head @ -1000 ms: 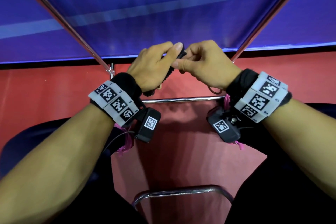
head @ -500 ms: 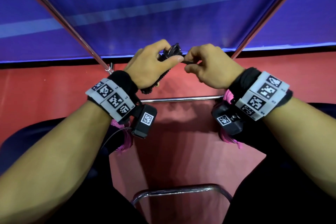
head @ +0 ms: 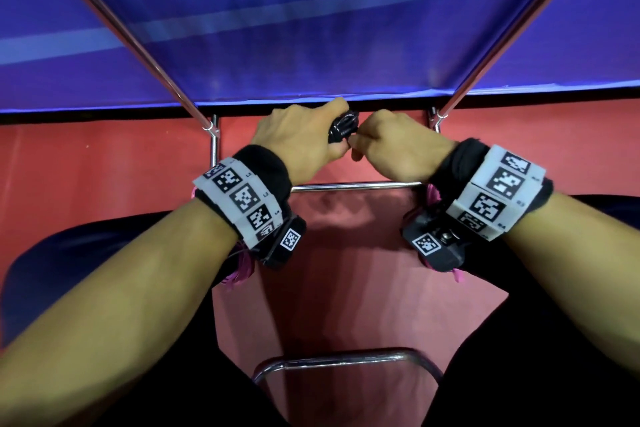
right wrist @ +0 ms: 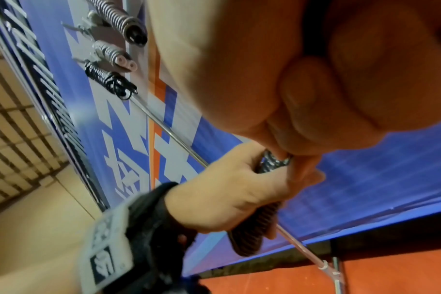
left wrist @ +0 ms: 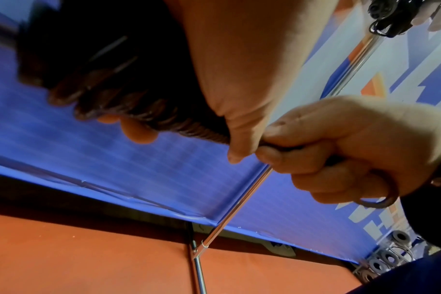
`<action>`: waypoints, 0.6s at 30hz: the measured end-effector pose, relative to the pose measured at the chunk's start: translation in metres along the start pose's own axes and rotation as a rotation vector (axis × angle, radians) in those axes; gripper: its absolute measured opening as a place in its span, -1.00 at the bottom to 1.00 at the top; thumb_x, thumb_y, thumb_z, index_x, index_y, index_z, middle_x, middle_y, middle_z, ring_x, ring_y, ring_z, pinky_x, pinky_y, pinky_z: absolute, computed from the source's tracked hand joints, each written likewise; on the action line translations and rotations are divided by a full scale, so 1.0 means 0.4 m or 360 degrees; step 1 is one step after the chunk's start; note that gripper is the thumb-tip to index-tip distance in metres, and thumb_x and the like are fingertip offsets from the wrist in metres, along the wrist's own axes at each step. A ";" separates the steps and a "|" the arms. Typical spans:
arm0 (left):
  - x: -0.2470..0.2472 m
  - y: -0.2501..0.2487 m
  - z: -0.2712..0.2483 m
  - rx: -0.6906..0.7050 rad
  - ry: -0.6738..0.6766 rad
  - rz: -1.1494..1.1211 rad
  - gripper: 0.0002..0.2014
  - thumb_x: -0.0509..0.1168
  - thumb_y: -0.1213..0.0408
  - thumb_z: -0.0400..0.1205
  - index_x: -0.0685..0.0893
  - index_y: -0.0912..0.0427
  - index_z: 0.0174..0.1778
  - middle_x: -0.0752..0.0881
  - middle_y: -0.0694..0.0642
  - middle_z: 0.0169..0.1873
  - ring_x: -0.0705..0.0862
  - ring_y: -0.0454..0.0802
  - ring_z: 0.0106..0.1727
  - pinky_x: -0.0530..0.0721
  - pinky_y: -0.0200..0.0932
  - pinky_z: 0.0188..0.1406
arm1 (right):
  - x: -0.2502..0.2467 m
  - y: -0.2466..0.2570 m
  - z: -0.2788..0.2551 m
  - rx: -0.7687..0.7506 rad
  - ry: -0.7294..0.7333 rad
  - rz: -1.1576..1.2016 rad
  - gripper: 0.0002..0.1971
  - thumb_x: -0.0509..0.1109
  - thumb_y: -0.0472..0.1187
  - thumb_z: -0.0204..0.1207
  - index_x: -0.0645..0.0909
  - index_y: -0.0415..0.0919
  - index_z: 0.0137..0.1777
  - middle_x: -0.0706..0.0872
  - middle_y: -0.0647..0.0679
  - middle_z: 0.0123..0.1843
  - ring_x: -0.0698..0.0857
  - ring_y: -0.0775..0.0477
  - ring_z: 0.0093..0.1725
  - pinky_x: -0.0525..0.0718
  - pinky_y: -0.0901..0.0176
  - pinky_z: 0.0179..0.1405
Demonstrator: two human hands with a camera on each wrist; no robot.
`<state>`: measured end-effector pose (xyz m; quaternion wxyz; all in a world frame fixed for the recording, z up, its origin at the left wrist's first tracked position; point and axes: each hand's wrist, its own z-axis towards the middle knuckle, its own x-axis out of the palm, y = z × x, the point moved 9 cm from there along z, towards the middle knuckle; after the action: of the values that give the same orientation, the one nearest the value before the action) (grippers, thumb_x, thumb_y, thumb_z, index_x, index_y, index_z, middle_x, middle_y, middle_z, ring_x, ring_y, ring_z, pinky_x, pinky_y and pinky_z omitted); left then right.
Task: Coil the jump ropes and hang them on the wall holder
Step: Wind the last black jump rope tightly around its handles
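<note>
Blue banner (head: 311, 45) with pale stripe behind; red floor (head: 104, 166) below; chrome tube frame (head: 356, 186) standing in front.

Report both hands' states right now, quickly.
Left hand: closed, gripping the black jump rope's ribbed handle.
Right hand: closed, pinching that rope's cord.

A: Head view: we log even, moderately bright light, sharp at centre. Soft shadows of our forearms (head: 121, 288) darken the red floor (head: 104, 166) between them.

B: We confirm. The chrome bar (head: 356, 186) carries a thin glare line; the forearms swell toward the lower corners.

A: Left wrist view: we find the left hand (left wrist: 239, 69), close to the lens, out of focus, the jump rope (left wrist: 139, 111) dark and smeared.

B: Right wrist view: we note the right hand (right wrist: 239, 59) blurred and large, the wristband (right wrist: 106, 248) smeared, the blue banner (right wrist: 365, 189) streaked.
</note>
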<state>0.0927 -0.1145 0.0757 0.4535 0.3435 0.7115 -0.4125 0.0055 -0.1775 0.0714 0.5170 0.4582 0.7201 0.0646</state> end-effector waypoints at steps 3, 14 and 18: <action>0.016 0.002 -0.001 -0.0049 0.0071 -0.0002 -0.71 0.25 -0.14 0.66 0.40 -0.08 0.13 0.59 0.08 -0.22 0.51 0.27 -0.17 0.40 0.04 -0.22 | -0.002 0.014 -0.009 0.0006 0.0007 0.0084 -0.70 0.23 -0.16 0.70 0.71 -0.22 -0.19 0.66 -0.05 -0.31 0.66 -0.21 -0.16 0.57 0.00 -0.15; 0.013 -0.030 -0.012 -0.0008 0.0152 0.0091 -0.62 0.09 -0.31 0.68 0.34 -0.05 -0.04 0.51 0.06 -0.26 0.48 0.25 -0.19 0.41 0.05 -0.20 | -0.067 0.012 -0.027 0.0115 0.0097 0.0268 -0.83 0.39 -0.24 0.47 0.74 -0.34 -0.21 0.80 -0.16 -0.42 0.62 -0.05 -0.54 0.62 0.10 -0.47; 0.012 -0.048 -0.021 0.0104 0.0159 0.0102 -0.51 -0.09 -0.36 0.68 0.49 -0.06 0.14 0.60 0.09 -0.24 0.55 0.26 -0.19 0.49 0.07 -0.17 | -0.093 0.015 -0.023 -0.0053 0.0192 0.0773 -0.77 0.45 -0.50 0.52 0.50 -0.22 0.00 0.80 -0.28 -0.29 0.69 -0.10 -0.45 0.68 0.10 -0.47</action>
<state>0.0714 -0.1147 0.0786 0.4189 0.4009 0.7080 -0.4032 0.0034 -0.1976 0.1043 0.4498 0.6045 0.6174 0.2260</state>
